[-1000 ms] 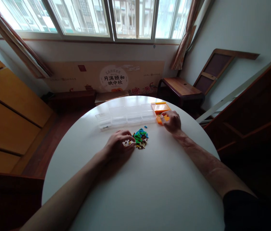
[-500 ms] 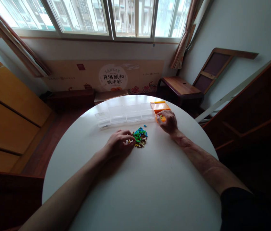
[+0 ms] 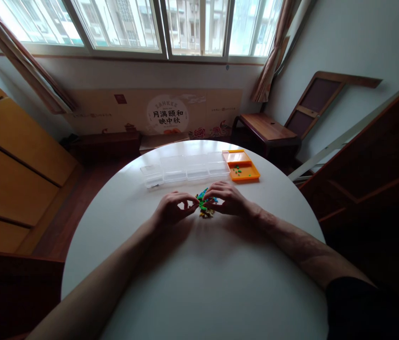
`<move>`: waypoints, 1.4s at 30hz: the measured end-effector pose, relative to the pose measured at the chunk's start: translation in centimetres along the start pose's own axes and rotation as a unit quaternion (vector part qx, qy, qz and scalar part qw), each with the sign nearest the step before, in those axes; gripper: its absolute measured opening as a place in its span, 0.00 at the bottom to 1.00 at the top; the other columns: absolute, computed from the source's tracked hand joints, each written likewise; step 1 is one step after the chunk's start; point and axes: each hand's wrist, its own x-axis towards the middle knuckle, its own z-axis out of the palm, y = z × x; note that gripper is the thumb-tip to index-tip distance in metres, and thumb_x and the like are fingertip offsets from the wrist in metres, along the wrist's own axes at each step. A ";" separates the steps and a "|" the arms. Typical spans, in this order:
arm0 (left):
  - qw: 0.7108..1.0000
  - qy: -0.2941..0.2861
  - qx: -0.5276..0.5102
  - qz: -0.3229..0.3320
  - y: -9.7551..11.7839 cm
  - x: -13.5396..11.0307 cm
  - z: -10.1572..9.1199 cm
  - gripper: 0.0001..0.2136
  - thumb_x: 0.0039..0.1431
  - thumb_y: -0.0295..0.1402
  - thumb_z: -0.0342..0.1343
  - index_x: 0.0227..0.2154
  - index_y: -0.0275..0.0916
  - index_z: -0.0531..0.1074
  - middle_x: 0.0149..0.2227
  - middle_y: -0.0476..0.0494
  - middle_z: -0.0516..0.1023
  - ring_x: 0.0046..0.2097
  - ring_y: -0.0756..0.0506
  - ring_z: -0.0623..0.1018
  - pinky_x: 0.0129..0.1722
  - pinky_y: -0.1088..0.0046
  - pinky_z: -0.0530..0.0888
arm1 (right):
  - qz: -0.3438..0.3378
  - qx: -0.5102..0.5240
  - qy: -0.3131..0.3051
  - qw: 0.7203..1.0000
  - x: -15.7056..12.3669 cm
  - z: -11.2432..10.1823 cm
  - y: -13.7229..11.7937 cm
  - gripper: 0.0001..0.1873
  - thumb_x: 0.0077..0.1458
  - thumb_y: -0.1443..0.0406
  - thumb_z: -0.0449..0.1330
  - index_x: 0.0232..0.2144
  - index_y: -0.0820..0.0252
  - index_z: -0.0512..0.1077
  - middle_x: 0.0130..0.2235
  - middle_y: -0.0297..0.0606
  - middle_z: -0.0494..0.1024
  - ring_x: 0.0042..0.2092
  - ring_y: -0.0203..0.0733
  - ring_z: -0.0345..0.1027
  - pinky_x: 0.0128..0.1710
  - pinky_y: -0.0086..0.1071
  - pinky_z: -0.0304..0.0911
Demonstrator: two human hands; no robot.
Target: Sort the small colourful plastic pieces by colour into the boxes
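Many small pieces: heaped toward the far edge of the bench.
Left hand: thumb and forefinger close together at the heap; cannot tell whether pinching.
Right hand: curled over the heap; grip unclear.
Fingertip work: probably sorting by colour; next, calls for one piece pinched free.
Orange tray: near the far right edge, green bits inside.

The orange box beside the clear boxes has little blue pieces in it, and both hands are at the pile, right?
Not quite: the little pieces in the orange box are green, not blue, as the head view shows. It is beside the clear boxes, and the left hand and right hand are at the pile.
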 end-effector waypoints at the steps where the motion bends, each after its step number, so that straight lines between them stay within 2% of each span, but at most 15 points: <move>1: 1.000 0.002 -0.012 -0.001 0.1 0.0 0.0 0.02 0.69 0.34 0.67 0.39 0.43 0.84 0.34 0.50 0.88 0.29 0.50 0.82 0.40 0.72 0.78 | -0.007 0.001 -0.002 1.000 0.1 0.1 -0.1 0.06 0.72 0.59 0.66 0.45 0.53 0.79 0.42 0.39 0.86 0.43 0.45 0.78 0.50 0.41 0.73; 7: 0.998 0.001 -0.056 -0.026 0.4 0.1 0.2 0.03 0.69 0.34 0.68 0.39 0.41 0.84 0.33 0.48 0.86 0.30 0.50 0.81 0.32 0.76 0.77 | -0.034 -0.010 0.013 0.999 0.1 0.3 0.0 0.07 0.75 0.60 0.62 0.44 0.54 0.80 0.41 0.38 0.86 0.42 0.43 0.80 0.49 0.39 0.73; 16: 0.995 0.002 -0.079 -0.057 0.5 0.0 0.4 0.05 0.68 0.36 0.69 0.40 0.41 0.82 0.35 0.49 0.86 0.32 0.50 0.82 0.35 0.75 0.77 | -0.035 -0.014 0.006 0.999 -0.2 0.8 0.1 0.07 0.75 0.61 0.63 0.46 0.53 0.81 0.42 0.38 0.87 0.43 0.43 0.81 0.52 0.40 0.73; 18: 0.996 0.009 -0.065 -0.060 0.6 0.0 0.3 0.04 0.69 0.35 0.67 0.41 0.41 0.81 0.36 0.49 0.86 0.33 0.50 0.82 0.36 0.74 0.77 | -0.018 -0.016 0.015 1.000 -0.3 0.5 0.5 0.06 0.74 0.61 0.63 0.46 0.53 0.81 0.43 0.38 0.87 0.44 0.43 0.80 0.52 0.40 0.73; 20: 0.998 0.016 -0.019 -0.060 0.5 -0.1 0.1 0.02 0.70 0.32 0.65 0.42 0.42 0.81 0.37 0.49 0.86 0.33 0.49 0.81 0.38 0.72 0.77 | 0.028 -0.037 0.046 0.998 -0.6 -0.1 1.5 0.06 0.74 0.61 0.63 0.45 0.52 0.81 0.42 0.38 0.86 0.44 0.44 0.79 0.52 0.41 0.72; 22: 0.998 0.013 0.038 -0.056 0.3 -0.1 -0.1 0.03 0.69 0.30 0.63 0.42 0.43 0.80 0.37 0.50 0.85 0.34 0.49 0.80 0.41 0.70 0.76 | 0.101 -0.081 0.106 0.986 -1.3 -1.1 3.0 0.08 0.74 0.60 0.63 0.42 0.52 0.81 0.40 0.37 0.85 0.43 0.45 0.78 0.50 0.42 0.71; 24: 0.995 0.006 0.077 -0.056 0.2 -0.2 -0.3 0.04 0.68 0.30 0.62 0.42 0.44 0.80 0.39 0.49 0.85 0.35 0.47 0.78 0.42 0.68 0.76 | 0.191 -0.136 0.165 0.958 -2.3 -2.4 5.0 0.10 0.73 0.59 0.61 0.40 0.53 0.82 0.40 0.38 0.85 0.43 0.47 0.76 0.53 0.44 0.70; 26: 0.993 0.000 0.095 -0.064 0.2 -0.3 -0.4 0.04 0.67 0.31 0.62 0.42 0.44 0.80 0.39 0.48 0.84 0.35 0.46 0.77 0.42 0.68 0.75 | 0.282 -0.195 0.200 0.918 -3.5 -3.6 7.0 0.11 0.71 0.59 0.61 0.39 0.54 0.82 0.41 0.40 0.85 0.45 0.51 0.75 0.55 0.46 0.68; 29: 0.990 -0.007 0.113 -0.078 0.4 -0.4 -0.4 0.04 0.66 0.33 0.63 0.41 0.44 0.81 0.39 0.47 0.83 0.36 0.46 0.78 0.41 0.67 0.74 | 0.383 -0.266 0.210 0.859 -5.0 -4.9 9.2 0.09 0.65 0.59 0.64 0.39 0.56 0.82 0.44 0.43 0.86 0.49 0.57 0.72 0.59 0.51 0.63; 32: 0.989 -0.015 0.127 -0.080 0.7 -0.4 -0.3 0.04 0.65 0.34 0.63 0.41 0.44 0.82 0.41 0.47 0.83 0.35 0.46 0.78 0.43 0.66 0.75 | 0.423 -0.277 0.196 0.840 -5.7 -5.0 10.0 0.10 0.63 0.59 0.63 0.40 0.56 0.82 0.46 0.44 0.85 0.50 0.58 0.71 0.59 0.52 0.62; 35: 0.988 -0.022 0.135 -0.067 0.5 -0.5 -0.2 0.07 0.67 0.35 0.63 0.45 0.45 0.83 0.44 0.46 0.83 0.37 0.46 0.80 0.46 0.64 0.76 | 0.406 -0.263 0.193 0.854 -5.2 -4.3 9.4 0.11 0.65 0.58 0.61 0.40 0.56 0.81 0.46 0.44 0.85 0.50 0.57 0.71 0.59 0.51 0.63; 38: 0.987 -0.027 0.152 -0.048 0.0 -0.5 0.0 0.10 0.68 0.37 0.64 0.50 0.47 0.83 0.48 0.43 0.83 0.44 0.42 0.82 0.49 0.61 0.77 | 0.352 -0.238 0.176 0.888 -4.4 -3.2 8.3 0.09 0.65 0.59 0.61 0.40 0.56 0.80 0.45 0.43 0.85 0.50 0.56 0.72 0.61 0.51 0.63; 42: 0.982 -0.050 0.179 -0.025 -0.4 -0.5 0.3 0.10 0.68 0.36 0.65 0.50 0.48 0.84 0.48 0.43 0.83 0.46 0.40 0.83 0.50 0.59 0.77 | 0.303 -0.222 0.153 0.914 -3.7 -2.6 7.4 0.07 0.65 0.61 0.62 0.39 0.55 0.79 0.43 0.43 0.84 0.50 0.57 0.72 0.60 0.51 0.63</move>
